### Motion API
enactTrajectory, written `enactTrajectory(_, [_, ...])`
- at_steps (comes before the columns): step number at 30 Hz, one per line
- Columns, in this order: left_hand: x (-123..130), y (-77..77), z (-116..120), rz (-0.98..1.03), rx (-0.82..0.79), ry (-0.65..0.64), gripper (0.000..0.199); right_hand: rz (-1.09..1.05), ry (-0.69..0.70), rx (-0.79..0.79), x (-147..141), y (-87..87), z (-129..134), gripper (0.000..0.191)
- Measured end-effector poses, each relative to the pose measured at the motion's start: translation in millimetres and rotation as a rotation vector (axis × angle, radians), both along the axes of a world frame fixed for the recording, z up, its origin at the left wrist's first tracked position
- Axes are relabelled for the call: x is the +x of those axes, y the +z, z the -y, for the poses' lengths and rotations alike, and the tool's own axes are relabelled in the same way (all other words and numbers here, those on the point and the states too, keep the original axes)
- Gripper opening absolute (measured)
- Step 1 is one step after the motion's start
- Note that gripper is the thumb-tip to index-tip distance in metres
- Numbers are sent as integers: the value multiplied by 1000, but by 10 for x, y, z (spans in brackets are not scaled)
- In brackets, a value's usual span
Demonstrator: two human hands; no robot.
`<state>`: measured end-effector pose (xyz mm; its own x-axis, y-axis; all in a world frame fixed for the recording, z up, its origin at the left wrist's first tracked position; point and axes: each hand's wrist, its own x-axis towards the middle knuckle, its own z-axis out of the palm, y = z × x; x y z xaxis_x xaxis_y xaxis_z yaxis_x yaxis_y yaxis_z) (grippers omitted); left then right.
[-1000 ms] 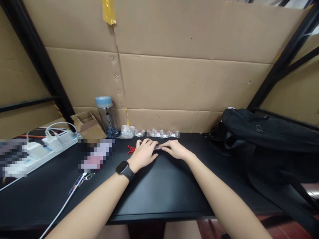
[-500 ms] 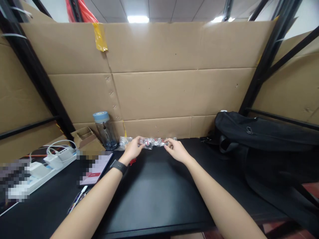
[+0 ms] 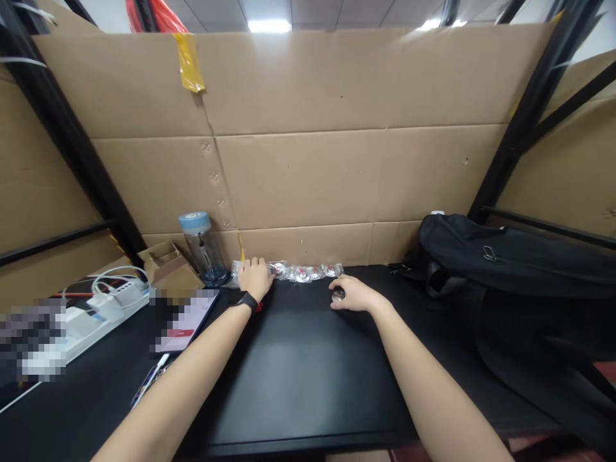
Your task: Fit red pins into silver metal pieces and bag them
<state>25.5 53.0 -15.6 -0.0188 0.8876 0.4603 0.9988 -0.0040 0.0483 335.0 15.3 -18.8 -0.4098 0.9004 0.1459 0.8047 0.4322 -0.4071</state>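
Note:
Several small round items in clear plastic wrappers [image 3: 303,274] lie in a row at the back of the black table, against the cardboard. My left hand [image 3: 256,277] rests over the left end of this row, its fingers pointing away and close together; what lies under them is hidden. Just in front of the row's right end, my right hand [image 3: 353,294] has its thumb and fingers closed round a small shiny round item [image 3: 338,294]. A bit of red cord [image 3: 259,307] shows beside my left wrist.
At the left stand a bottle with a blue lid [image 3: 203,250], an open cardboard box [image 3: 171,269], a phone [image 3: 187,324] and a white power strip [image 3: 103,314] with chargers. A black bag [image 3: 510,276] fills the right side. Cardboard [image 3: 308,173] walls the back.
My right hand has come away from the row, slightly right and nearer, with a round item in it. My left hand has shifted a little left. More of the row shows between them.

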Motion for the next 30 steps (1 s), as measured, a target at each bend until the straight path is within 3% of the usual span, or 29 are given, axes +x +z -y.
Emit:
enactTrajectory(3, [-25,32,43,-33,28,-10,40,3,-5,-45,45,2,0,50])
enactTrajectory(5, [-29,59,77,-46,17,-82,37,-16,-15,-67,62,11,2,48])
enactTrajectory(10, [98,4,193,-118,-99,-580,37,-25,-26,-99,61,34,17,39])
enactTrajectory(13, [247,-106,217,-124,-91,-714,39,-15,-25,-84,48,42,31,36])
enactTrajectory(17, [397,-155,171,-114,-108,-657,39,-5,-19,-71,47,46,43,35])
enactTrajectory(20, [353,-23,146,-79,-95,-614,41,-17,-18,-80,56,47,46,33])
enactTrajectory(23, [94,200,162,39,-59,-484,42,-33,-23,-79,49,56,58,32])
enactTrajectory(25, [-166,319,203,99,-174,-358,36,-24,-24,-57,22,66,72,31])
enactTrajectory(27, [-425,372,276,98,-309,-258,26,-11,-15,-35,-22,77,91,30])
enactTrajectory(30, [-689,342,415,98,-360,-213,19,-4,12,-39,-86,88,117,30])
